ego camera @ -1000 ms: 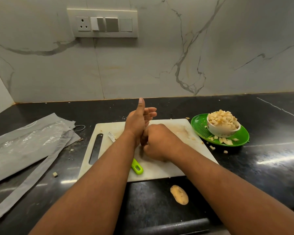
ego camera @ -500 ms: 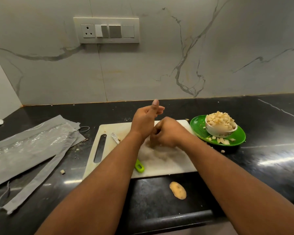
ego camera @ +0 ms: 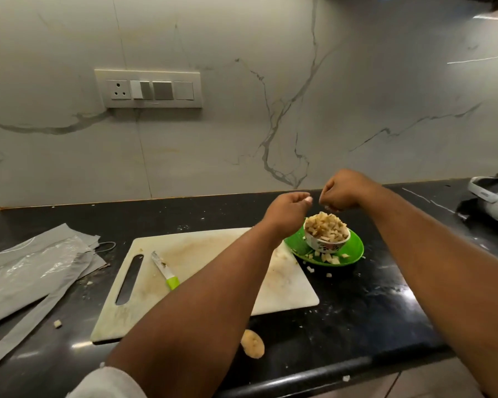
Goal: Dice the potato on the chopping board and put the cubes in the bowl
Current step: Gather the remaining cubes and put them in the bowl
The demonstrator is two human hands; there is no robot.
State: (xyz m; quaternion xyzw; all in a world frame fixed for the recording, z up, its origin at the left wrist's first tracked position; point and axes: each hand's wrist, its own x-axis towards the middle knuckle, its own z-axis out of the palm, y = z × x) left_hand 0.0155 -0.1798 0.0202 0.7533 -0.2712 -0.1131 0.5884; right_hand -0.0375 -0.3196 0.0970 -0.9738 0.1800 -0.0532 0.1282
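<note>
A white bowl (ego camera: pixel 327 243) heaped with potato cubes (ego camera: pixel 325 226) stands on a green plate (ego camera: pixel 355 248) to the right of the white chopping board (ego camera: pixel 202 254). Both my hands hover above the bowl. My right hand (ego camera: pixel 341 191) is curled downward just over the heap, with pale potato bits at its fingertips. My left hand (ego camera: pixel 288 209) is loosely curled beside it, and what it holds is hidden. A knife with a green handle (ego camera: pixel 166 271) lies on the board. Several cubes lie spilled on the plate and counter.
A potato end piece (ego camera: pixel 252 343) lies on the black counter (ego camera: pixel 371 305) near its front edge. Grey plastic bags (ego camera: pixel 32 277) lie at the left. A white headset (ego camera: pixel 492 201) sits at the far right. A switch panel (ego camera: pixel 148 89) is on the marble wall.
Both hands rose from the chopping board and moved right, to above the bowl. The board's middle is now uncovered. The view has tilted up and shifted.
</note>
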